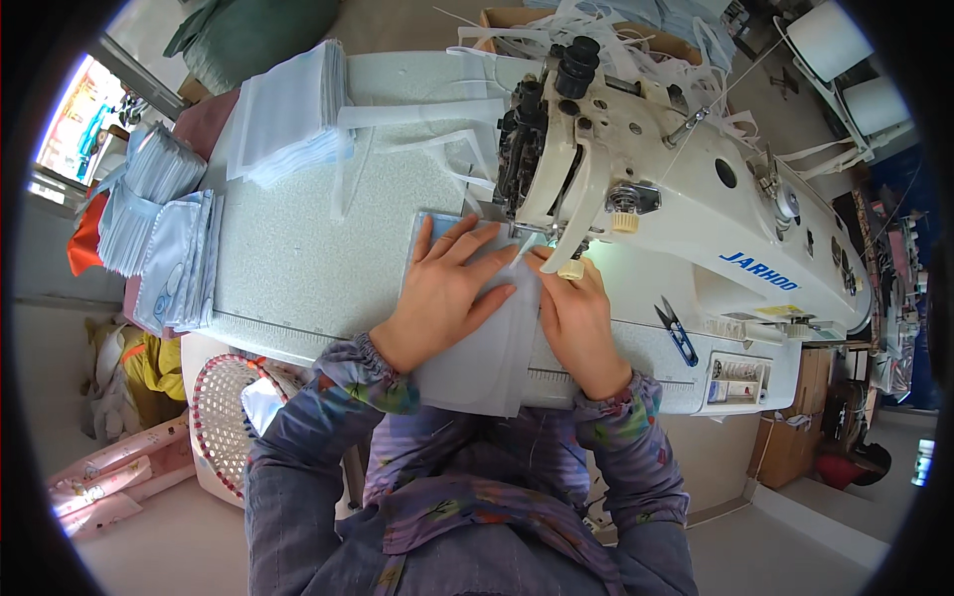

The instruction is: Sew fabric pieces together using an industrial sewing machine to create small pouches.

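Note:
A layered, translucent white fabric piece (477, 363) lies under the sewing machine (636, 149), its near end hanging over the table's front edge. My left hand (444, 288) is pressed flat on it with the fingers spread, and a light-blue corner shows beyond the fingertips. Close to the needle area, my right hand (576, 323) has its fingers drawn together at the fabric's right edge. A narrow white strip (523, 250) runs between the fingertips of both hands. The machine's pale lever partly hides my right fingertips.
A stack of pale-blue fabric pieces (293, 114) stands at the far left, with bundled pieces (159, 209) beside it. Blue-handled thread snips (678, 331) and a small parts tray (736, 382) lie right. A woven basket (221, 422) sits below left. White strips (621, 40) fill a box behind.

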A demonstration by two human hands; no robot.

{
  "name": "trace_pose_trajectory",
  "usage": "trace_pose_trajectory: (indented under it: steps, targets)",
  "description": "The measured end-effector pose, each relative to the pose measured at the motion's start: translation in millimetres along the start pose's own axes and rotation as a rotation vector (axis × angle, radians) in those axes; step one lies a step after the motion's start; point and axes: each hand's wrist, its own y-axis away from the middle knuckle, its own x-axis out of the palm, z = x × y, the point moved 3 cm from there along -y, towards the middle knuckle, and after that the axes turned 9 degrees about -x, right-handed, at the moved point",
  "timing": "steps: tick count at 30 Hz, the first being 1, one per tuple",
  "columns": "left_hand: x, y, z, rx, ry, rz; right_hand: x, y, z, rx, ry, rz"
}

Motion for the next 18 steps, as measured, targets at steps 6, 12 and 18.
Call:
trace_pose_trajectory:
  steps: [6, 12, 18]
  targets:
    - [-30, 28, 54, -0.051, 0.237, -0.071, -12, -12, 13, -0.13, -0.146, -0.082]
    - [-59, -47, 86, -0.441, -0.158, -0.065, -13, -7, -14, -0.038, 0.102, -0.088]
    - [52, -223, 103, -0.083, 0.009, 0.28, -16, 3, -25, 0.087, 0.075, -0.147]
